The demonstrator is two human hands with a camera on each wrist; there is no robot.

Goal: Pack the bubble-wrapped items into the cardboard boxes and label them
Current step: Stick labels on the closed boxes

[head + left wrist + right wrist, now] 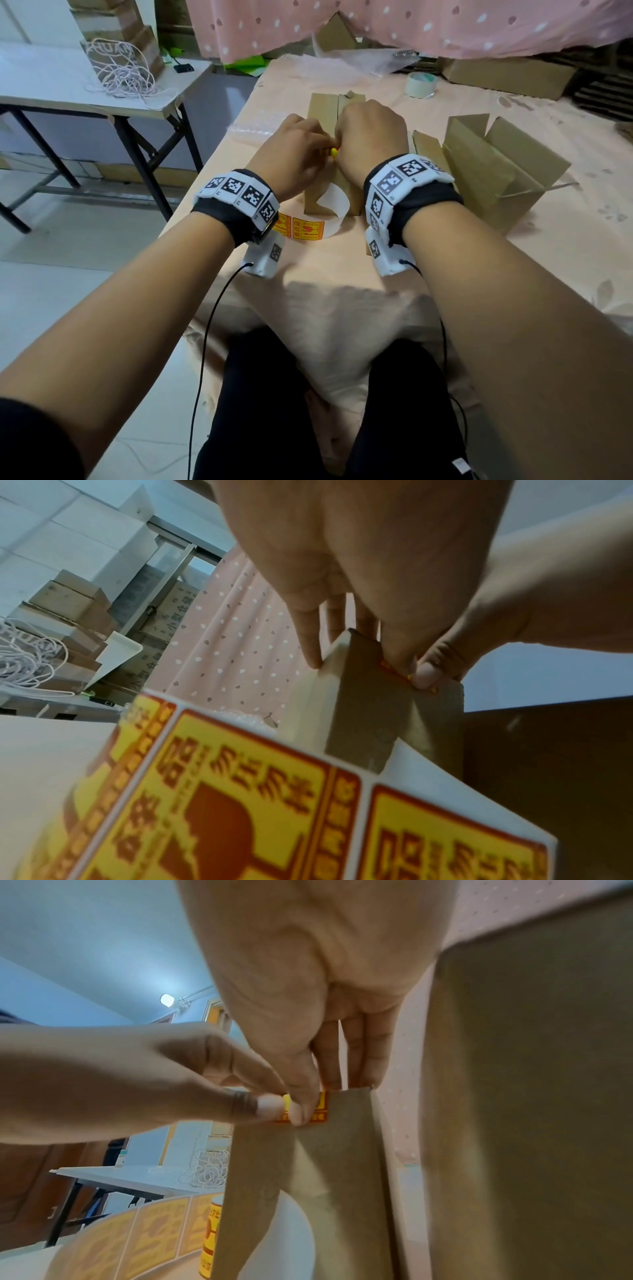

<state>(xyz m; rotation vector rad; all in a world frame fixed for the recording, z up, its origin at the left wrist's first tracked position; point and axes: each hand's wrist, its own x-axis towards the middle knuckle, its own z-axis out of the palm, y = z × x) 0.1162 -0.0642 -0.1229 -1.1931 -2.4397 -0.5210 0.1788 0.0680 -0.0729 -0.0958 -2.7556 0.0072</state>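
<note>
Two hands are meeting at the near top edge of a tall, narrow brown cardboard box [323, 106], which is standing upright on the counter covered in a pale pink cloth [342, 267]. From the head view only a speck of yellow and red is showing between the knuckles. The right wrist view is revealing more: a small yellow and red sticker label [318, 1110] is lying against the box's upper front face, with the right hand [371, 137] pressing its thumb on the label while its other fingers are hooking over the box's top edge. The left hand [294, 154] is pinching the label's free left edge between thumb and forefinger. The left wrist view is showing the same pinch from the other side, the label there only a thin strip [394, 672] under the fingertips.

Just in front of the box, a curled white backing strip of matching yellow and red labels [308, 229] is lying on the cloth; the left wrist view is showing its printing close up and blurred. To the right, a larger open brown cardboard box [496, 171] is lying tipped with its flaps spread. Farther back a roll of clear tape [420, 84] is sitting near crumpled bubble wrap [359, 61].
</note>
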